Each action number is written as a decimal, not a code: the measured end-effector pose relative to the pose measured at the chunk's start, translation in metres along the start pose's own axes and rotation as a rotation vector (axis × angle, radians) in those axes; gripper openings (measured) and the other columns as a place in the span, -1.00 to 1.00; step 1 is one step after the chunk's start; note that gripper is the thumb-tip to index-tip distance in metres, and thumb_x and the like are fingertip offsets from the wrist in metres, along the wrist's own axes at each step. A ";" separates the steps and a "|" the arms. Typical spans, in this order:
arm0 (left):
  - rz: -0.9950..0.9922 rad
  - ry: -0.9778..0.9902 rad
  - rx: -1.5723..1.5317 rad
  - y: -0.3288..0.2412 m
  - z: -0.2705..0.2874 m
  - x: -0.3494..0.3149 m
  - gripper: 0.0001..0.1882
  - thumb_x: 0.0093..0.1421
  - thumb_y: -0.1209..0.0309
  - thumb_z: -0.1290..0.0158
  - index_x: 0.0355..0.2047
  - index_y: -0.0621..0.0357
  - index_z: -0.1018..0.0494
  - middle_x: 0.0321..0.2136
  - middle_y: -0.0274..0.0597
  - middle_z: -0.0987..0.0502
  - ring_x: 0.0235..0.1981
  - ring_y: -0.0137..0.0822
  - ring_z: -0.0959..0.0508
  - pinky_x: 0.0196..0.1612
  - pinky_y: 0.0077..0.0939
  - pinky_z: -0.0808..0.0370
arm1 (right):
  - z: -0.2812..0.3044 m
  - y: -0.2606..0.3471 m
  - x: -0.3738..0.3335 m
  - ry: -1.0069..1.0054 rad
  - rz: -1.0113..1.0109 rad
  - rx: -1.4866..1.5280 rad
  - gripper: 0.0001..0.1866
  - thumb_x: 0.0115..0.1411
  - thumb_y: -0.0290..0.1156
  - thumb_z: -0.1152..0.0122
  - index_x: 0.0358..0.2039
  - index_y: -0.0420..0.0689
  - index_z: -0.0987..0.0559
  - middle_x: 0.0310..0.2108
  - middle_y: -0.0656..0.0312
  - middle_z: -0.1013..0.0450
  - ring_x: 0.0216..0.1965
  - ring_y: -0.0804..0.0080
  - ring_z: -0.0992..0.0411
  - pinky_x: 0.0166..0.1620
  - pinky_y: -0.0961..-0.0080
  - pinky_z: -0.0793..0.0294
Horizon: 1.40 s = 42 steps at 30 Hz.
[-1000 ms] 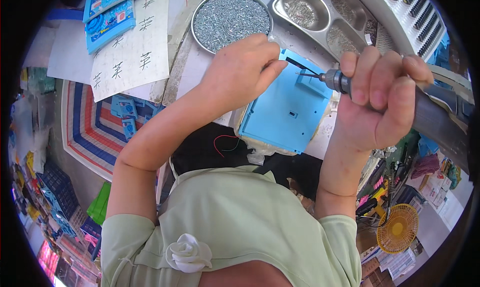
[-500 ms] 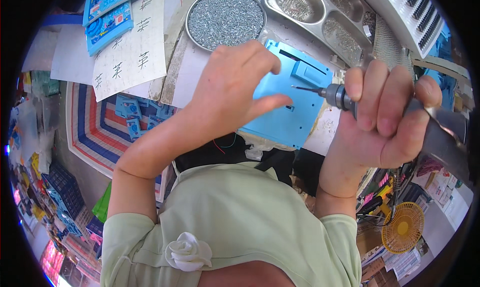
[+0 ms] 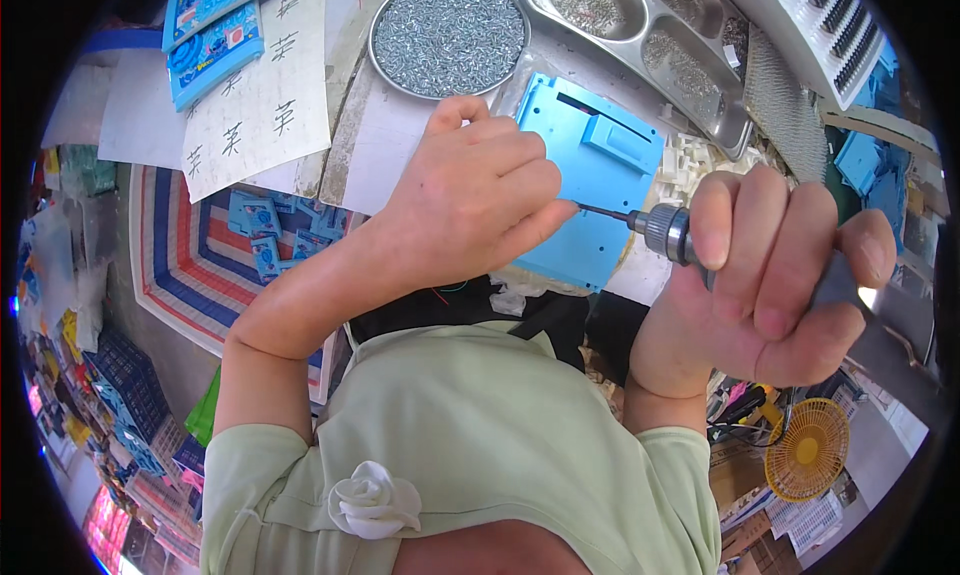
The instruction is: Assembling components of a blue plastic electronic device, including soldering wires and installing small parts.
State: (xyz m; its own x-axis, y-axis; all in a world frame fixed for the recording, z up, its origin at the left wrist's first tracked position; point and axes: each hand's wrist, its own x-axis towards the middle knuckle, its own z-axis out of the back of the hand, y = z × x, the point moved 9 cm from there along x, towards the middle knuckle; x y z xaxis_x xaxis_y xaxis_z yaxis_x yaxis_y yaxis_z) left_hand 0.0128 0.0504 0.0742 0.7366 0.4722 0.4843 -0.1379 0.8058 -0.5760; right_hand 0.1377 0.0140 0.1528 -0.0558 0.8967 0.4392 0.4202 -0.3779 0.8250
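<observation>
My right hand [image 3: 770, 285] is wrapped round a dark electric screwdriver [image 3: 668, 232], its thin bit pointing left. The bit's tip meets or nearly meets the thumb of my left hand [image 3: 480, 185], above the panel. My left fingers are curled in, thumb against the index finger; whatever they pinch is hidden. Beneath both hands a light blue plastic panel [image 3: 575, 250] with a long slot, a raised block and small holes lies on the bench, its left side partly covered by my left hand. Just beyond my left hand sits a round metal dish [image 3: 371, 37] full of small silvery screws [image 3: 450, 35].
A compartmented steel tray [image 3: 625, 50] of small metal parts stands at the back, with white plastic pieces [image 3: 690, 165] near the panel's right edge. Handwritten paper [image 3: 300, 75] and blue packs [image 3: 220, 55] lie at left. A striped bag [image 3: 165, 265] holds blue parts below.
My left fingers have closed from a spread pose, and the thumb has come to the bit's tip. My right hand and the screwdriver have shifted slightly downward.
</observation>
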 end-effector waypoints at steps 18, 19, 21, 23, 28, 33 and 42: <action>0.019 0.013 0.004 0.038 0.013 0.016 -0.78 0.05 0.28 -0.33 -0.33 0.05 -0.58 -0.33 -0.31 -0.58 -0.20 -0.24 -0.57 0.00 -0.20 -0.31 | 0.012 -0.021 -0.013 -0.116 0.021 -0.194 -0.60 0.34 -0.21 -0.25 0.13 0.04 -0.43 -0.57 0.44 -0.26 -0.53 0.57 -0.23 -0.26 0.45 -0.36; 0.059 -0.126 0.072 0.070 0.035 0.022 -0.77 0.09 0.25 -0.31 -0.32 0.06 -0.59 -0.30 -0.29 -0.58 -0.17 -0.22 -0.56 0.05 -0.21 -0.31 | 0.017 -0.017 -0.016 -0.171 0.031 -0.219 -0.57 0.32 -0.22 -0.28 0.14 0.02 -0.43 -0.58 0.42 -0.26 -0.55 0.56 -0.24 -0.27 0.44 -0.38; 0.218 -0.006 0.628 0.129 0.029 0.014 -0.79 0.10 0.24 -0.27 -0.28 0.01 -0.63 -0.24 -0.31 -0.58 -0.16 -0.20 -0.57 0.07 -0.12 -0.34 | 0.033 -0.013 -0.025 -0.326 0.058 -0.287 -0.51 0.26 -0.21 -0.38 0.14 0.00 -0.43 -0.62 0.39 -0.28 -0.60 0.52 -0.28 -0.32 0.40 -0.44; 0.217 -0.029 0.551 0.131 0.027 0.010 -0.83 0.14 0.28 -0.24 -0.28 0.02 -0.62 -0.22 -0.29 -0.60 -0.15 -0.17 -0.58 0.06 -0.14 -0.38 | 0.041 -0.008 -0.036 -0.383 0.057 -0.293 -0.49 0.23 -0.21 -0.42 0.11 -0.01 -0.43 -0.64 0.37 -0.28 -0.63 0.49 -0.30 -0.35 0.39 -0.47; 0.437 -0.018 0.283 0.145 0.038 0.015 -0.78 0.01 0.23 -0.31 -0.40 0.08 -0.64 -0.19 -0.17 -0.60 -0.03 -0.04 -0.49 0.01 0.02 -0.36 | 0.036 0.008 -0.068 -0.397 0.086 -0.308 -0.55 0.24 -0.24 -0.41 0.03 -0.05 -0.41 -0.62 0.34 -0.30 -0.61 0.48 -0.31 -0.34 0.37 -0.48; 0.158 -0.050 0.071 0.082 0.023 0.016 -0.87 0.13 0.46 -0.25 -0.31 0.15 -0.56 -0.17 -0.19 -0.64 -0.11 -0.09 -0.60 0.06 -0.16 -0.44 | 0.029 0.000 -0.102 -0.344 0.017 -0.209 -0.61 0.25 -0.38 -0.39 -0.03 -0.09 -0.38 -0.55 0.30 -0.36 -0.53 0.45 -0.36 -0.29 0.29 -0.51; -0.142 0.172 -0.130 0.000 -0.045 -0.007 -0.86 0.16 0.52 -0.23 -0.29 0.16 -0.50 -0.04 -0.18 -0.64 0.11 -0.08 -0.57 0.20 -0.01 -0.44 | 0.021 -0.008 -0.119 -0.344 -0.028 -0.240 -0.66 0.22 -0.48 -0.40 -0.10 -0.12 -0.42 -0.50 0.23 -0.43 -0.49 0.40 -0.41 -0.26 0.27 -0.52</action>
State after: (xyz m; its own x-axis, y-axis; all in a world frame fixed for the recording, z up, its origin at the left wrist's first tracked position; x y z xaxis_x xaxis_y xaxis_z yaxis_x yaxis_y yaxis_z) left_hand 0.0380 0.0311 0.0413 0.8460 0.2808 0.4532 0.0530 0.8016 -0.5956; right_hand 0.1601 -0.0852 0.0860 0.2588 0.9168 0.3043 0.1978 -0.3586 0.9123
